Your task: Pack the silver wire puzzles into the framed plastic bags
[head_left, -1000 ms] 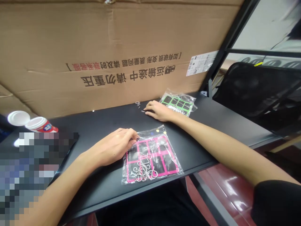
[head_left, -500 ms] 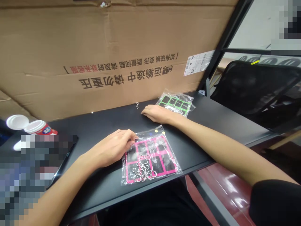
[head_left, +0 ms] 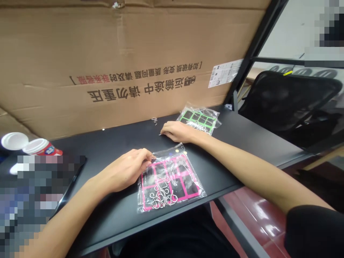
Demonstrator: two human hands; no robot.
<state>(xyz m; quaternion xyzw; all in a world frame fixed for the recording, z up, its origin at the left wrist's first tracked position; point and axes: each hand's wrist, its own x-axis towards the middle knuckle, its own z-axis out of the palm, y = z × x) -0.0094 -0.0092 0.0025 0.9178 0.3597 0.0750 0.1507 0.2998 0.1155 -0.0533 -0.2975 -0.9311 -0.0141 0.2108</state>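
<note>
My left hand [head_left: 134,165] is closed, pinching the upper left edge of a clear plastic bag [head_left: 194,179] near the table's front edge. Inside the bag lie a pink-and-black grid card [head_left: 186,173] and several silver wire hooks [head_left: 162,196], heaped at its lower left. Farther back, my right hand [head_left: 176,131] has its fingers pressed together on a thin silver metal piece [head_left: 160,134], mostly hidden by the fingertips. Partly behind the right hand is a second clear bag [head_left: 219,114], with a green-and-black grid card [head_left: 202,117] and a pile of silver hooks [head_left: 200,127].
A few loose silver wire pieces [head_left: 154,121] lie at the back of the black table [head_left: 118,138], by a large cardboard sheet [head_left: 129,39]. At left stands a red-and-white tub [head_left: 44,147] with its lid open. A black chair [head_left: 287,100] is at right.
My right hand has come slightly nearer, keeping its pinch, and the thin metal piece shows a little more at its fingertips. The left hand still holds the bag. The view has shifted slightly.
</note>
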